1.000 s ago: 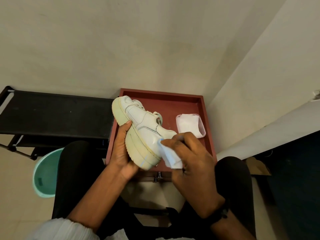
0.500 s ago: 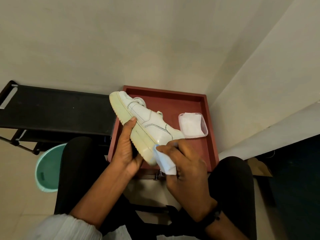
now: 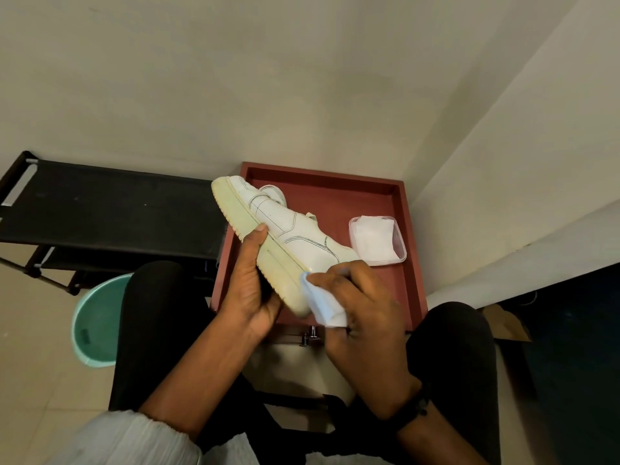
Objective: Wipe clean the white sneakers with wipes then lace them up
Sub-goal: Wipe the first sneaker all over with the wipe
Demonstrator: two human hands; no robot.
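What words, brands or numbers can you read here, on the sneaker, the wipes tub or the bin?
No text here can be read.
white sneaker: stitching lines only; no brand or number shows.
clear wipes tub: no label shows.
teal bin: a dark patch on it, too blurred to read.

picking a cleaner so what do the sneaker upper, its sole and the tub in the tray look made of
Sneaker upper: smooth leather or faux leather, white, slight sheen, stitched panels. Sole: likely rubber, matte, yellowed cream, ridged edge. Tub: clear plastic; the white wipes show through its walls.
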